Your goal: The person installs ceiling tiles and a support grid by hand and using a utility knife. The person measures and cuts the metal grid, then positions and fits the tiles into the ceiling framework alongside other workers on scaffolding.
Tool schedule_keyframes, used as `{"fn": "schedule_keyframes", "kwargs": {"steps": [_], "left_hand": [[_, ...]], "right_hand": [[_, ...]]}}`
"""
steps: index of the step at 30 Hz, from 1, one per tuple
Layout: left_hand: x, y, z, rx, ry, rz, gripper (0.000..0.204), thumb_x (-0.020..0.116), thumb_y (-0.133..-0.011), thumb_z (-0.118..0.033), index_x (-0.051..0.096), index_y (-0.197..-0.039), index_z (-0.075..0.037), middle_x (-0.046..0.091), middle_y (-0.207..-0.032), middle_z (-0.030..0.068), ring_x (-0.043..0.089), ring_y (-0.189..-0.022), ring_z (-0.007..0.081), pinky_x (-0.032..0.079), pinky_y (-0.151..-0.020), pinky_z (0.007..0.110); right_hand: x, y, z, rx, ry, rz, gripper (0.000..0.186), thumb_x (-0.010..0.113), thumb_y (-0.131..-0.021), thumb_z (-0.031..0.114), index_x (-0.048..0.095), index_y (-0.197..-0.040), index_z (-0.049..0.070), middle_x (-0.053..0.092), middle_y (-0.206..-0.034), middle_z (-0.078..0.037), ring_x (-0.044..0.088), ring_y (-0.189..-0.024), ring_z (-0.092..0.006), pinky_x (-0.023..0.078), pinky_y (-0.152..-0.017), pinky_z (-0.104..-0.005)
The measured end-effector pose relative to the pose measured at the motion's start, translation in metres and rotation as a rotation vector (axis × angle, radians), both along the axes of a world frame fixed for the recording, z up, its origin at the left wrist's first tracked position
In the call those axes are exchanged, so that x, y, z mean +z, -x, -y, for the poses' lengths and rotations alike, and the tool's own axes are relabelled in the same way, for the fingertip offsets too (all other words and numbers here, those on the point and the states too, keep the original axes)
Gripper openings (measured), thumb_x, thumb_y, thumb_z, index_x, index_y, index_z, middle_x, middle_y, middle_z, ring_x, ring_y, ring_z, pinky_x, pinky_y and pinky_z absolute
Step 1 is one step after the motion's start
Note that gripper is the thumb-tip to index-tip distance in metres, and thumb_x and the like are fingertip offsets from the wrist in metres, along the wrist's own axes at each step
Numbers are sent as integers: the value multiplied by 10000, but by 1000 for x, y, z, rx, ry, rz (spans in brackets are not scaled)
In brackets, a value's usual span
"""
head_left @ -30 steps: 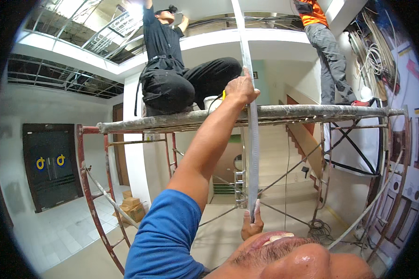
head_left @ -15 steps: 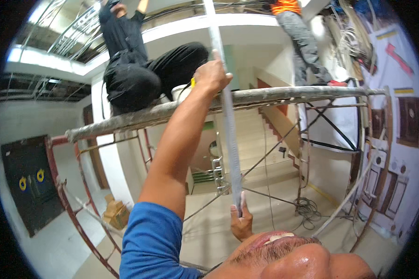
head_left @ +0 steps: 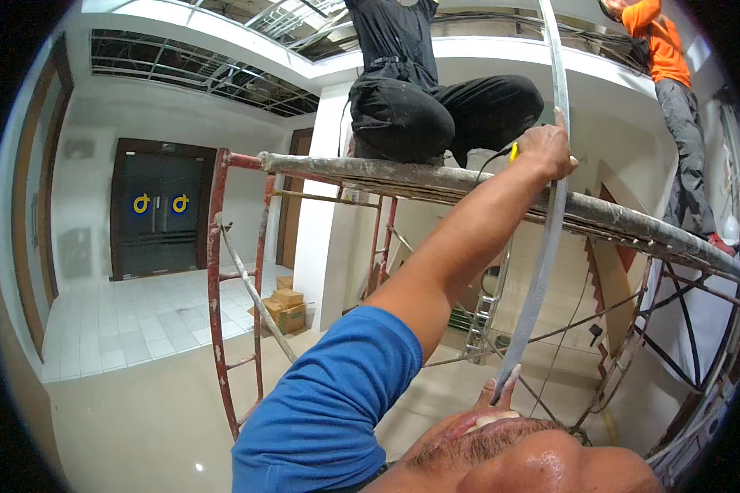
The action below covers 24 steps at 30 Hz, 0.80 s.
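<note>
A long, narrow grey metal channel [head_left: 537, 279] rises steeply past the edge of the scaffold platform and runs out of view at the top. My left hand [head_left: 548, 154], arm stretched up, is closed around it at platform height with the index finger pointing up along the metal. Low down, the fingertips of my right hand [head_left: 509, 384] sit on both sides of the channel's lower end; the rest of that hand is hidden. A small yellow thing [head_left: 514, 152] shows beside my left hand, its kind unclear.
A scaffold platform [head_left: 633, 220] crosses ahead on a red frame [head_left: 219, 287]. On it, one person in black [head_left: 403, 115] sits and another in orange [head_left: 664, 49] stands at right. Behind are a ladder [head_left: 483, 320], cardboard boxes [head_left: 284, 314] and dark double doors [head_left: 160, 230].
My view has swung left, so the scaffold, people and channel appear farther right. Both hands stay at the channel; the right is now more hidden.
</note>
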<state>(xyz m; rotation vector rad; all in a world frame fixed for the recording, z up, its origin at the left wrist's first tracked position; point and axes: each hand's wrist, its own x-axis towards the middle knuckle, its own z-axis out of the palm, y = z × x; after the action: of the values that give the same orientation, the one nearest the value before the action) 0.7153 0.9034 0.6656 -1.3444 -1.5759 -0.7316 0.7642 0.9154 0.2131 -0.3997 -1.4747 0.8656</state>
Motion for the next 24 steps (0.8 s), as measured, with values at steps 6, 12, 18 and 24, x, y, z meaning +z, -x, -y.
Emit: {"fn": "schedule_keyframes", "kwargs": {"steps": [6, 12, 18, 24], "left_hand": [[-1, -1, 3, -6, 19, 27, 1009, 709, -802, -411, 180, -1516, 65, 676, -1123, 215, 668, -1040, 350, 549, -886, 420], [0, 4, -1, -5, -2, 8, 1005, 711, -805, -415, 189, -1511, 74, 688, -1084, 212, 678, -1010, 349, 550, -868, 421], [1, 3, -5, -26, 13, 53, 1042, 744, -789, -411, 175, -1514, 74, 693, -1087, 205, 682, -1017, 329, 549, -874, 409], [0, 4, -5, -35, 3, 64, 1077, 757, -791, -426, 138, -1524, 64, 700, -1078, 186, 686, -1006, 322, 550, -865, 400]], "right_hand": [[14, -6, 11, 53, -170, -97, 589, 489, -1011, 158, 264, -1514, -50, 418, -1489, -258, 456, -1336, -309, 371, -1071, -357], [-1, 10, -10, 105, -123, -195, 597, 473, -1019, 173, 240, -1525, -41, 392, -1506, -254, 425, -1361, -303, 334, -1107, -361], [11, 3, -1, 9, -224, -109, 599, 475, -1016, 180, 245, -1525, -39, 380, -1516, -246, 406, -1375, -302, 313, -1123, -366], [10, 5, -4, 29, -202, -128, 606, 485, -1012, 200, 261, -1520, -44, 427, -1481, -242, 465, -1306, -280, 357, -1078, -358]]}}
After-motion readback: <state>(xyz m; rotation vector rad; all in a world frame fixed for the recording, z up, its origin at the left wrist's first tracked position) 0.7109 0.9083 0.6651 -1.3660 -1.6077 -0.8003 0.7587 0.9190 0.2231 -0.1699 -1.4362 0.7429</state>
